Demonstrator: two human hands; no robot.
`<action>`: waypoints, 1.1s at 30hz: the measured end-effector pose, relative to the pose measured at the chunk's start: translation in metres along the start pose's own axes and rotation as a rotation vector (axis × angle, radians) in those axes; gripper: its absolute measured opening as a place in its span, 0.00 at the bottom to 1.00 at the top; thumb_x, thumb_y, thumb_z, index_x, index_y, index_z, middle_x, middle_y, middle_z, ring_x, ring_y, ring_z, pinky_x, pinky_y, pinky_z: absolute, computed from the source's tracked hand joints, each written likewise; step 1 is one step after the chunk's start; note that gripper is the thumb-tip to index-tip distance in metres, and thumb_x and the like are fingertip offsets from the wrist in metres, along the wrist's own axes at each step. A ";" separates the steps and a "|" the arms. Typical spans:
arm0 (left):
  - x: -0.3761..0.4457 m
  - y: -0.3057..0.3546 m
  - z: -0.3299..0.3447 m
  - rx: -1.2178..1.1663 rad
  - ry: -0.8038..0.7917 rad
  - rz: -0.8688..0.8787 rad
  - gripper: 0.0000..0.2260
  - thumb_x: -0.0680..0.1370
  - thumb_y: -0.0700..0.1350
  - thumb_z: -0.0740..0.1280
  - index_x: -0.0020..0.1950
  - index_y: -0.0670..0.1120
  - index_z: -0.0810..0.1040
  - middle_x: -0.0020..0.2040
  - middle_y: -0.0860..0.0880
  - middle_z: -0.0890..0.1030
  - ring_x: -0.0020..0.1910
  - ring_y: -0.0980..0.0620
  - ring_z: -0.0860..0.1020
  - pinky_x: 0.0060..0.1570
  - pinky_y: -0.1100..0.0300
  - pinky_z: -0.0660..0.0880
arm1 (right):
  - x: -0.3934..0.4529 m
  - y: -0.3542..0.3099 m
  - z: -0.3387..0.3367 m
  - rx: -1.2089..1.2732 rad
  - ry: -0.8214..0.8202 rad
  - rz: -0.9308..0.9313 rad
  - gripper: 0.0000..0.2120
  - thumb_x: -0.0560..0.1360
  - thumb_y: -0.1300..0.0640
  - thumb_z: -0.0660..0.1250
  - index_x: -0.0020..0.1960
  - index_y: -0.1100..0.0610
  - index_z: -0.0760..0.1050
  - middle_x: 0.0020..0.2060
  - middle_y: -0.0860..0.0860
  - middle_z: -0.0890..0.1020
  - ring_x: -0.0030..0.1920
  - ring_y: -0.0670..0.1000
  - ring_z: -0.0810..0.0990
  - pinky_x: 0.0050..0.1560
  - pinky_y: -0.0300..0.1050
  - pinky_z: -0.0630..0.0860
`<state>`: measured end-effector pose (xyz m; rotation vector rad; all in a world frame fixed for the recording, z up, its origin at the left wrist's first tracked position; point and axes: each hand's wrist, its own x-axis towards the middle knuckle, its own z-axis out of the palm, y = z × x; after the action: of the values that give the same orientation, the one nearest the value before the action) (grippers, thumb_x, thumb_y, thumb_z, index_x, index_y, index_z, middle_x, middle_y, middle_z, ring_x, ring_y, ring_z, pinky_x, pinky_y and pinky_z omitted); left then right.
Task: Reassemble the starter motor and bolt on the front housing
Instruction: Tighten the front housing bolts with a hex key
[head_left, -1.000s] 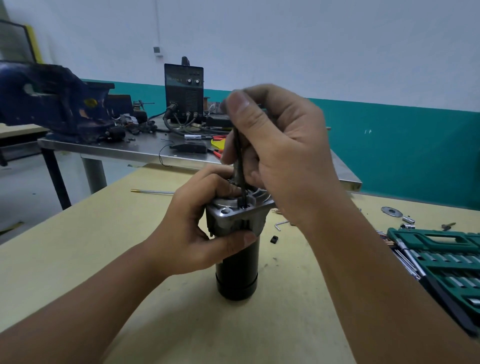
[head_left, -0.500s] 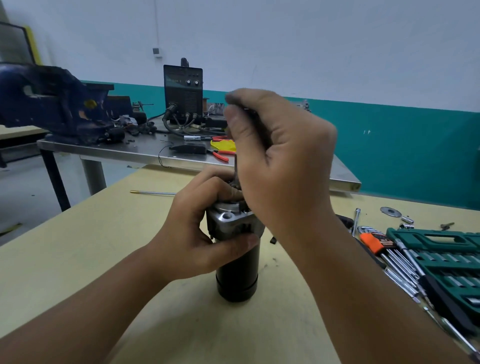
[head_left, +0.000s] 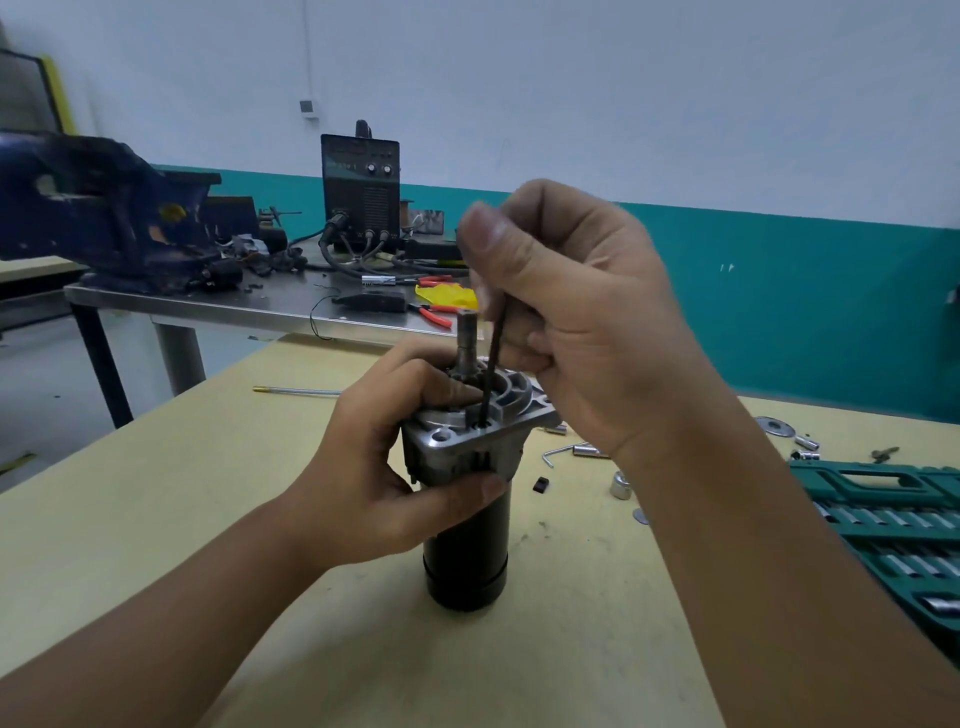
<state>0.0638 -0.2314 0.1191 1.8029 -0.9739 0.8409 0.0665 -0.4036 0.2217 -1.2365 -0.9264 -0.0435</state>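
The starter motor stands upright on the yellow table, its black cylindrical body (head_left: 466, 556) below and the silver front housing (head_left: 470, 441) on top. A shaft (head_left: 466, 338) sticks up from the housing. My left hand (head_left: 384, 467) grips the housing from the left, thumb across its front. My right hand (head_left: 576, 312) pinches a thin dark hex key (head_left: 491, 379) held vertically, its lower tip in a bolt hole on the housing's top face.
A green socket set case (head_left: 893, 514) lies open at the right. Loose sockets (head_left: 621, 486), a small hex key (head_left: 553, 454) and washers (head_left: 774, 426) are scattered behind the motor. A steel bench (head_left: 234, 312) with a blue vise (head_left: 98, 213) and a welder (head_left: 361, 187) stands beyond.
My right hand has turned and lifted, exposing the hex key and the shaft again. The motor stays in place under my left hand.
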 end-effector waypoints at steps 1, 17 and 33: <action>0.000 0.002 0.001 0.010 0.005 0.014 0.17 0.70 0.45 0.79 0.53 0.46 0.75 0.61 0.36 0.77 0.59 0.34 0.79 0.50 0.39 0.79 | 0.000 0.000 0.003 -0.059 0.104 -0.026 0.13 0.76 0.60 0.72 0.35 0.54 0.74 0.28 0.53 0.74 0.21 0.42 0.71 0.22 0.34 0.67; 0.000 0.003 0.000 0.022 0.022 0.000 0.19 0.69 0.45 0.79 0.54 0.50 0.74 0.59 0.43 0.78 0.56 0.37 0.80 0.48 0.42 0.79 | -0.002 -0.004 0.003 0.017 -0.016 0.014 0.12 0.82 0.52 0.62 0.45 0.58 0.78 0.26 0.55 0.75 0.20 0.44 0.71 0.23 0.36 0.65; -0.001 -0.001 0.000 0.038 0.024 0.014 0.20 0.69 0.46 0.80 0.57 0.48 0.77 0.59 0.40 0.78 0.57 0.37 0.80 0.51 0.44 0.78 | -0.004 -0.011 -0.004 0.136 -0.084 0.119 0.11 0.83 0.52 0.63 0.44 0.56 0.73 0.28 0.58 0.79 0.15 0.43 0.66 0.20 0.32 0.59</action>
<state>0.0642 -0.2309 0.1178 1.8160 -0.9623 0.8925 0.0607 -0.4127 0.2277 -1.1711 -0.9119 0.1648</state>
